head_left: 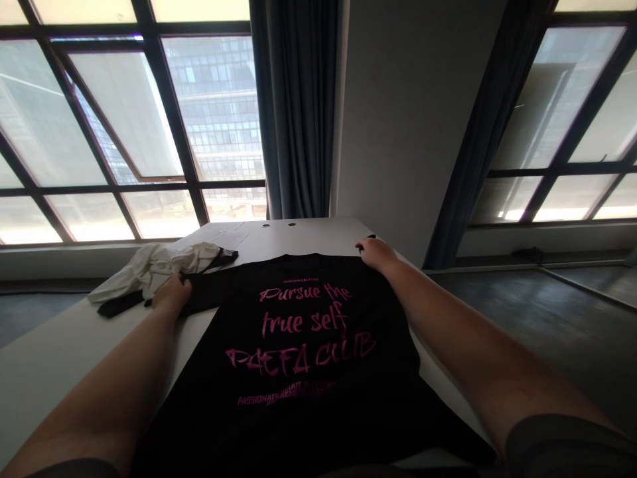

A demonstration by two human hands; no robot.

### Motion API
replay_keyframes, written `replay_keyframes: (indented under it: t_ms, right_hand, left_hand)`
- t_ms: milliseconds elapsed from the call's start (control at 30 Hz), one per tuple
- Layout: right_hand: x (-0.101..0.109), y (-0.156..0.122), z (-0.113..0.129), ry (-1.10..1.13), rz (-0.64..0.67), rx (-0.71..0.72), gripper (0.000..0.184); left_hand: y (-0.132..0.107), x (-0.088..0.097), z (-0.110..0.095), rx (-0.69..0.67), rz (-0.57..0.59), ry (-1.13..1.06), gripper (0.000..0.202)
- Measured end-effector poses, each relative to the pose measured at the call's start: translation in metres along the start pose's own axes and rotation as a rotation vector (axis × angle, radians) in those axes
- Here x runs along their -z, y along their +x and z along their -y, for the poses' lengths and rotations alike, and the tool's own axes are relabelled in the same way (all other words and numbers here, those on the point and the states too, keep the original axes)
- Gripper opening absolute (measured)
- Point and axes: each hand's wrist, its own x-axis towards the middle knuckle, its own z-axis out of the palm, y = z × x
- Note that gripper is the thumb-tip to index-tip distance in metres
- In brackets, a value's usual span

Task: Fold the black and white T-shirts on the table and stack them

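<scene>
A black T-shirt (298, 425) with pink lettering lies spread over the white table, its collar toward the far end. My left hand (172, 293) is closed on the sleeve at the left, which is drawn out sideways. At the upper right of the shirt, my right hand (375, 254) is closed with a bit of black cloth showing at its fingers; my forearm covers much of that sleeve. Just beyond my left hand is a crumpled white garment (154, 262) with black parts.
The white table (50, 365) runs away from me, with two dark round spots near its far end. Behind it hang a blue curtain (298, 106) and a grey wall column (403, 99). Windows stand left and right; grey floor shows on both sides.
</scene>
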Motion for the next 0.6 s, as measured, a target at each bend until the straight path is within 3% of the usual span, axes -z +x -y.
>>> replay_keyframes:
  t_ms: [133, 233, 433, 600]
  right_hand:
    - [-0.009, -0.007, 0.045, -0.010, 0.149, 0.174, 0.052]
    - [-0.028, -0.016, 0.059, -0.003, 0.342, 0.197, 0.068]
    - [-0.071, -0.035, 0.043, -0.003, 0.529, 0.146, 0.072]
    - [-0.081, -0.036, 0.031, 0.023, 0.526, 0.185, 0.070]
  left_hand:
    - [-0.003, 0.003, -0.001, -0.004, 0.028, 0.011, 0.057]
    - [-0.002, 0.002, 0.001, -0.012, 0.029, 0.008, 0.057]
    - [0.005, -0.005, 0.006, -0.065, -0.007, -0.038, 0.053]
    - [0.006, -0.006, 0.006, -0.044, -0.066, -0.142, 0.060]
